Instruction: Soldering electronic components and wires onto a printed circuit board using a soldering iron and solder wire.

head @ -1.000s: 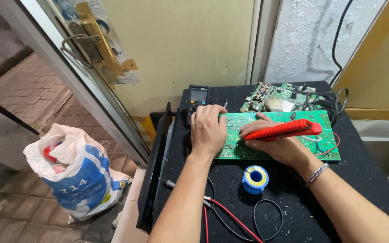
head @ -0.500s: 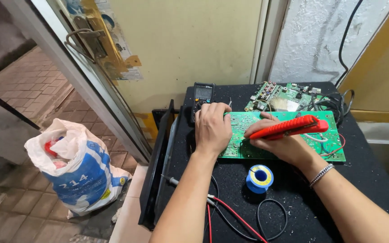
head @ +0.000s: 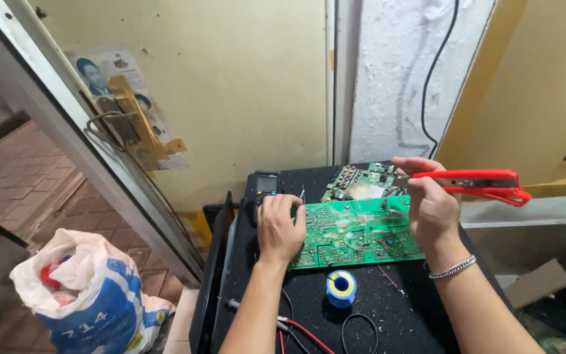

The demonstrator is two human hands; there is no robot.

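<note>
While held, red tool points right, horizontal.

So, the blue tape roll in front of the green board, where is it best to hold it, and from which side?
Grip the blue tape roll by its outer rim, coming straight down from above. It lies flat on the black table with its hole facing up, so the round wall is free all around. The green circuit board lies just behind, so fingers fit best at left and right.
</note>
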